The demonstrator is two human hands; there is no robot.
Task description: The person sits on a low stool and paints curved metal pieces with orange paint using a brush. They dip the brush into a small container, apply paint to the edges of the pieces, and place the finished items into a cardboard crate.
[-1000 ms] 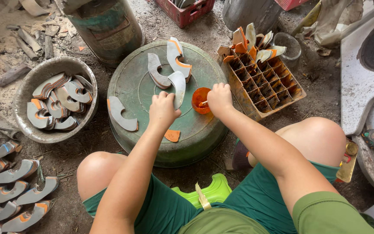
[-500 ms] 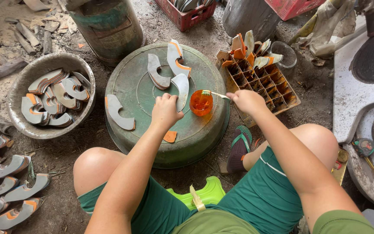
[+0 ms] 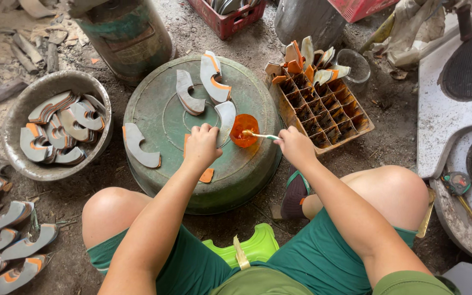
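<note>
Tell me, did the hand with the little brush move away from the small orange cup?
Yes. The right hand slid rightward off the small orange cup, toward the brown divided cardboard tray, holding the thin brush.

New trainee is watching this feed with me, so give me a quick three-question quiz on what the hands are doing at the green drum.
1. True or false: the right hand holds a brush dipped in the orange cup.
2. What does the left hand press on? A) a grey curved piece B) the divided tray C) the metal bowl
3. Where do the glued pieces stand upright?

Key: 1 true; 2 A; 3 in the divided tray's far end.
</note>
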